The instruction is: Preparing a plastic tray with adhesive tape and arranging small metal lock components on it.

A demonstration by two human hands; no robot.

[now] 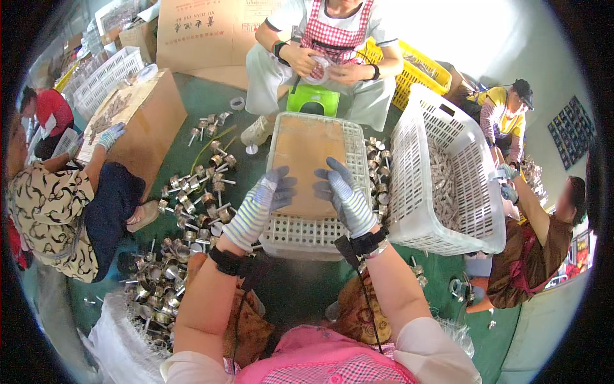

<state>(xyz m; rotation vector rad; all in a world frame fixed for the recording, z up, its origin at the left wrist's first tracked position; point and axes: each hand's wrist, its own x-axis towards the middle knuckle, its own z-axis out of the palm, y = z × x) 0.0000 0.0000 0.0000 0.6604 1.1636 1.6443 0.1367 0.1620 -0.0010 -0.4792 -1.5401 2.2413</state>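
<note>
Both my hands wear striped, grey-fingered work gloves and hang over a piece of brown cardboard (pixel 310 147). The cardboard lies on an upturned white plastic crate (pixel 300 237) with a perforated surface. My left hand (pixel 265 201) is above the cardboard's left edge, fingers apart and holding nothing. Over the right edge is my right hand (pixel 346 197), also with its fingers spread and nothing in it. Black bands circle both wrists. Whether the fingertips touch the cardboard I cannot tell.
Small metal cup-shaped parts with stems (pixel 169 275) lie heaped at left. A tall white basket (pixel 409 211) holding small metal pieces stands at right. Opposite, a person in a checked apron (pixel 332 32) holds a white ring near a green stool (pixel 312 99). Co-workers sit at both sides; a large carton (pixel 160 109) stands left.
</note>
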